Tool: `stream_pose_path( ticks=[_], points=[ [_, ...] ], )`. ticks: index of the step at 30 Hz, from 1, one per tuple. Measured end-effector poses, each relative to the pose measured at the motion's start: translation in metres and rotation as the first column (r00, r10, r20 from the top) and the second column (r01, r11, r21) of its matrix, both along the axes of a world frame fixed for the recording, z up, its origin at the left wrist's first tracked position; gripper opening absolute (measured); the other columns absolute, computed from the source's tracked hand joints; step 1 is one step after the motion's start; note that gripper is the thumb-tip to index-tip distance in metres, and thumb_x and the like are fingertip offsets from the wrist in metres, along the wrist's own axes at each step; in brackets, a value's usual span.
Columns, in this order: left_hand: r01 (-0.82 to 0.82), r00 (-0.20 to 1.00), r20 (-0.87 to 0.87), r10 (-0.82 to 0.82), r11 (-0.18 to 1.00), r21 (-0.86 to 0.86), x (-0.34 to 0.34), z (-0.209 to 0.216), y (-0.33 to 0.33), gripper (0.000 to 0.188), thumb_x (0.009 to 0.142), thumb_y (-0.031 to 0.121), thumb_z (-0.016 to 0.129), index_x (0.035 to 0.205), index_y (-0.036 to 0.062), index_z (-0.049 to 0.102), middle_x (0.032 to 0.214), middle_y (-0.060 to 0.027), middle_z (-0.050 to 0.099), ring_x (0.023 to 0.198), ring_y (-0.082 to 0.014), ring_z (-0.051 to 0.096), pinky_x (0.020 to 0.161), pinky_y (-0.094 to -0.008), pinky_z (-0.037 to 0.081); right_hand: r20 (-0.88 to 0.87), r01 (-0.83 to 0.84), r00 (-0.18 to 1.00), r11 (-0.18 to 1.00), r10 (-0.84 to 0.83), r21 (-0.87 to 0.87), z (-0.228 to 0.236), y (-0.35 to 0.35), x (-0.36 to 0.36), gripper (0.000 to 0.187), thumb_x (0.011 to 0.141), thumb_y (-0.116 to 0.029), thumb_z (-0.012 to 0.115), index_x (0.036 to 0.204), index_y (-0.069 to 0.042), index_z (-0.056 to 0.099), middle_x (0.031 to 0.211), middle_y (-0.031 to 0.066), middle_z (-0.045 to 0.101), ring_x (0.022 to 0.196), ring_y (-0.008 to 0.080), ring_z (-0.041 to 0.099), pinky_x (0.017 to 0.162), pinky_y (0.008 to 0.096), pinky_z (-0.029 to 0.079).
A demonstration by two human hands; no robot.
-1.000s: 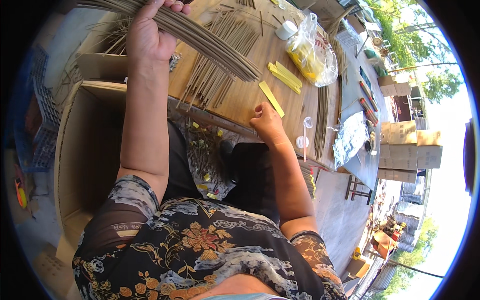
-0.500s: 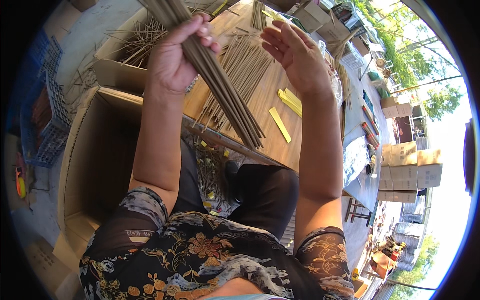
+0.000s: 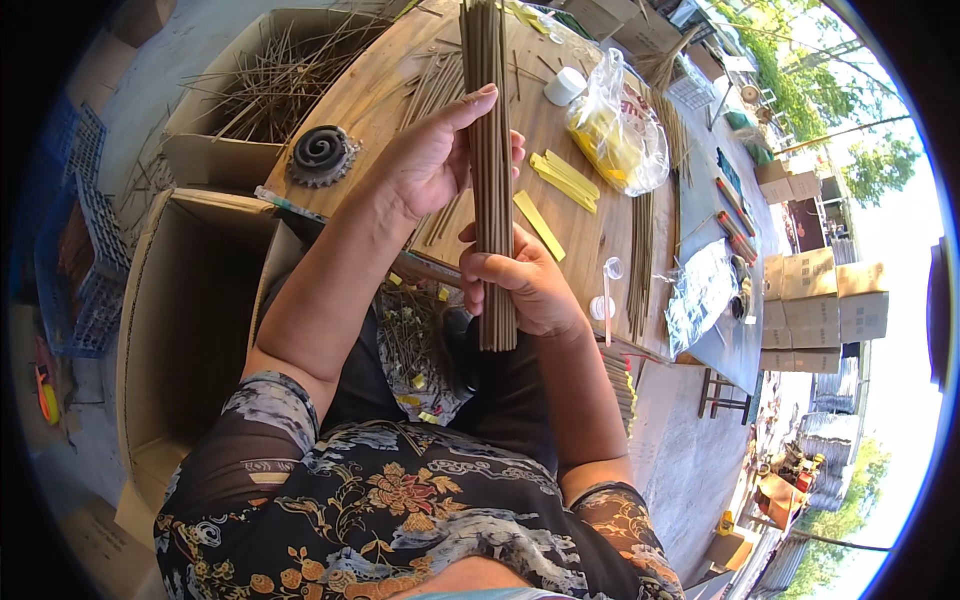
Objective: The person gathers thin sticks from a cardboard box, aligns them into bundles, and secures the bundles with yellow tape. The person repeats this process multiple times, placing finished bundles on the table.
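Observation:
A bundle of thin brown incense sticks (image 3: pixel 492 205) stands nearly upright in front of me, above the near edge of the wooden table. My left hand (image 3: pixel 432 165) is closed around its upper part, the thumb lying across the front. Lower down, my right hand (image 3: pixel 528 285) grips the bundle close to its even bottom end. Just right of the bundle, a single yellow paper strip (image 3: pixel 539 226) lies on the table. Several more yellow strips (image 3: pixel 564 182) are stacked behind it. Loose sticks (image 3: pixel 435 90) lie beyond my left hand, partly hidden by it.
A dark spiral dish with a toothed rim (image 3: pixel 322 156) sits at the table's left corner. Cardboard boxes stand at left, one full of sticks (image 3: pixel 285 85), one open beside me (image 3: pixel 150 310). A clear bag (image 3: pixel 622 130), white jar (image 3: pixel 566 86) and long-handled tool (image 3: pixel 607 310) are at right.
The bundle has moved right and swung from slanted to nearly upright. My right hand, open and apart before, has come down and closed on its lower end.

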State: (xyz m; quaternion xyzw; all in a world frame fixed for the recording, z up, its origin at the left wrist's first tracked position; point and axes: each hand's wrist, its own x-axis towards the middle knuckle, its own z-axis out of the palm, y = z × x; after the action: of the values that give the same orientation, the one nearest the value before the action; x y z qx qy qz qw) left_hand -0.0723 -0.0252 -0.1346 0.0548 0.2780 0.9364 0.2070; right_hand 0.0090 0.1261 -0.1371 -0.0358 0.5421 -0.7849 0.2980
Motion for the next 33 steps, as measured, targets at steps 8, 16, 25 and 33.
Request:
stream_pose_path(
  ticks=[8,16,25,33],
  points=[
    [0.193,0.981,-0.067,-0.184,0.969,0.154,-0.013,-0.042,0.024,0.033,0.087,0.022,0.053,0.11,-0.0012,0.048,0.097,-0.0193,0.059,0.092,-0.0303,0.059,0.087,-0.0451,0.046,0.19,0.026,0.98,0.927,0.049,-0.373,-0.02,0.012,0.012,0.038,0.077,-0.01,0.062,0.109,0.001,0.045,0.076,0.0093,0.055,0.058,0.0176,0.056,0.056,0.0312,0.05],
    [0.359,0.928,-0.017,-0.372,0.882,0.306,-0.017,-0.037,0.019,0.029,0.084,0.009,0.041,0.107,-0.0074,0.047,0.105,-0.026,0.054,0.104,-0.0356,0.052,0.095,-0.0442,0.041,0.247,0.084,0.969,0.919,0.015,-0.384,-0.022,0.016,0.012,0.055,0.076,-0.009,0.058,0.123,0.005,0.033,0.088,0.0175,0.056,0.074,0.0227,0.059,0.064,0.035,0.051],
    [0.185,0.982,-0.096,-0.165,0.949,0.257,-0.017,-0.036,0.014,0.033,0.084,0.013,0.053,0.11,-0.0053,0.047,0.086,-0.0148,0.061,0.084,-0.0257,0.061,0.083,-0.0383,0.05,0.286,-0.03,0.946,0.919,0.154,-0.393,-0.023,0.019,0.017,0.043,0.074,-0.009,0.062,0.11,0.004,0.044,0.068,0.0083,0.05,0.044,0.0093,0.04,0.038,0.0223,0.037],
    [0.192,0.766,-0.635,-0.098,0.978,0.08,-0.013,-0.019,-0.002,0.05,0.082,0.023,0.058,0.125,0.0037,0.039,0.098,-0.0157,0.061,0.102,-0.03,0.056,0.095,-0.0458,0.038,-0.069,-0.155,0.984,0.981,0.164,0.116,-0.019,0.021,0.023,0.038,0.072,-0.003,0.063,0.108,0.001,0.048,0.072,0.005,0.055,0.054,0.0102,0.05,0.052,0.0207,0.042]
  ],
)
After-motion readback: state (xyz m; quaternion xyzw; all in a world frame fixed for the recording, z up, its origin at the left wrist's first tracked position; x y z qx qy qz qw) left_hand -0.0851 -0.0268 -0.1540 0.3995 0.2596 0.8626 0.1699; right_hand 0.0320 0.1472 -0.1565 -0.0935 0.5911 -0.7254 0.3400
